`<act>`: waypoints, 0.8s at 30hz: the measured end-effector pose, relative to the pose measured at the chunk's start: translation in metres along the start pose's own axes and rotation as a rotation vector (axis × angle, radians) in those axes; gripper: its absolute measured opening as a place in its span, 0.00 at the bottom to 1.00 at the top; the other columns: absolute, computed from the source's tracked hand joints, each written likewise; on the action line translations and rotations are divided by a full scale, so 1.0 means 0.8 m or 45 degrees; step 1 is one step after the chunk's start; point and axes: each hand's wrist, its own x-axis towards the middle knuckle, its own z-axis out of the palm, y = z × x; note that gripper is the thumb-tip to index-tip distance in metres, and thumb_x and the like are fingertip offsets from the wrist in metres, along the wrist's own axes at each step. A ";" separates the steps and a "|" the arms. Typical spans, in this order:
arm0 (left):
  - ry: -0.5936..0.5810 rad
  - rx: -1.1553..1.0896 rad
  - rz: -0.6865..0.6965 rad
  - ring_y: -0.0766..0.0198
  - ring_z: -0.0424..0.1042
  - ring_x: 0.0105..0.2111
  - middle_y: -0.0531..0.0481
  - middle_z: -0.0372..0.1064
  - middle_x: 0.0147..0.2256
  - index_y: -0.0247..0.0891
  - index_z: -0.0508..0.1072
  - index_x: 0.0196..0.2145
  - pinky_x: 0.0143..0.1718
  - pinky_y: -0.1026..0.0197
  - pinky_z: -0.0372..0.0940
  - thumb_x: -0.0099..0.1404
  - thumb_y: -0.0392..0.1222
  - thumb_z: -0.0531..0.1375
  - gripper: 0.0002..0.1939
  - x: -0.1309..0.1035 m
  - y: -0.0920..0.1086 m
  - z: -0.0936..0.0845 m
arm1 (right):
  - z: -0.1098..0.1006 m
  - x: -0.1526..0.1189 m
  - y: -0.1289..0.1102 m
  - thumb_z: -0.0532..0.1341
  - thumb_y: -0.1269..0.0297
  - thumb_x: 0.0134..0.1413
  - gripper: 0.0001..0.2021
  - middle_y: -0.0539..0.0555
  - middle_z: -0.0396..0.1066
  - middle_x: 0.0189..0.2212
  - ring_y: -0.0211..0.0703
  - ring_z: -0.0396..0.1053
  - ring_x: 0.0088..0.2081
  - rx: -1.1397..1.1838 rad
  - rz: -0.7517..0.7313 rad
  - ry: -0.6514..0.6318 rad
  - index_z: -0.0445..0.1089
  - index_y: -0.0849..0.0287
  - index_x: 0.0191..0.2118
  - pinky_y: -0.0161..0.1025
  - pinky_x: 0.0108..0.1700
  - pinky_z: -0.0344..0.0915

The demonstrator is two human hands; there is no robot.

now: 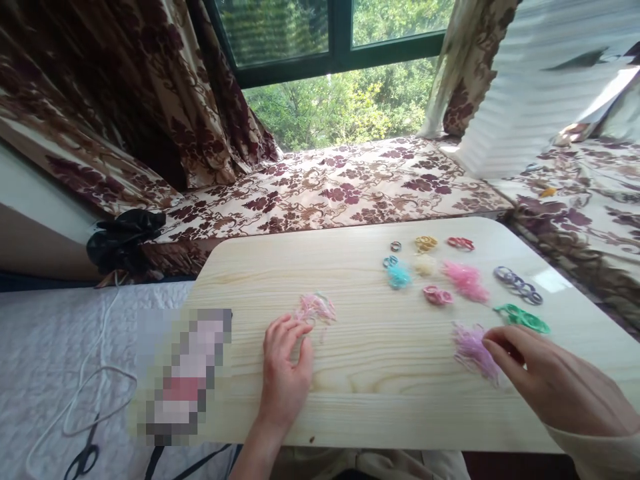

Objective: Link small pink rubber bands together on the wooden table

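On a pale wooden board (pixel 350 373) lie small piles of tiny elastic bands sorted by colour. My left hand (pixel 286 370) rests flat with fingers spread, its fingertips just below a mixed pink and pale pile (pixel 316 309). My right hand (pixel 555 381) reaches in from the right, fingertips touching a lilac pile (pixel 473 348). Beyond it lie green rings (pixel 523 319), a pink pile (pixel 466 279), pink rings (pixel 437 295), a turquoise pile (pixel 399 275), purple-blue rings (pixel 517 283), yellow rings (pixel 425 243) and red rings (pixel 461 243).
A blurred-out object (pixel 183 373) lies at the board's left end. Black scissors (pixel 85 457) and a white cord (pixel 95 373) lie on the white quilt at the left. A black fabric bundle (pixel 125 240) sits by the floral window seat (pixel 340 187).
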 end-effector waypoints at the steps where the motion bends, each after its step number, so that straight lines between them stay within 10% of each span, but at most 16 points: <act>1: 0.000 0.005 0.003 0.53 0.68 0.52 0.47 0.75 0.40 0.41 0.76 0.39 0.56 0.44 0.64 0.65 0.34 0.56 0.10 0.000 0.000 0.000 | 0.001 0.002 0.005 0.52 0.47 0.59 0.16 0.53 0.76 0.32 0.46 0.74 0.30 -0.001 0.026 -0.011 0.71 0.50 0.33 0.40 0.28 0.66; 10: 0.019 0.004 -0.006 0.53 0.68 0.51 0.47 0.75 0.39 0.41 0.75 0.38 0.55 0.45 0.65 0.66 0.33 0.55 0.09 0.001 0.003 0.001 | -0.020 -0.006 -0.014 0.55 0.44 0.56 0.16 0.56 0.77 0.33 0.48 0.74 0.27 0.026 0.021 0.138 0.73 0.46 0.39 0.41 0.25 0.67; 24: 0.087 -0.062 -0.099 0.54 0.67 0.54 0.47 0.75 0.42 0.40 0.72 0.44 0.57 0.46 0.65 0.64 0.29 0.55 0.14 0.004 0.016 -0.004 | 0.055 0.048 -0.184 0.49 0.60 0.64 0.15 0.51 0.74 0.27 0.37 0.69 0.22 0.196 -0.584 0.034 0.71 0.53 0.33 0.37 0.24 0.59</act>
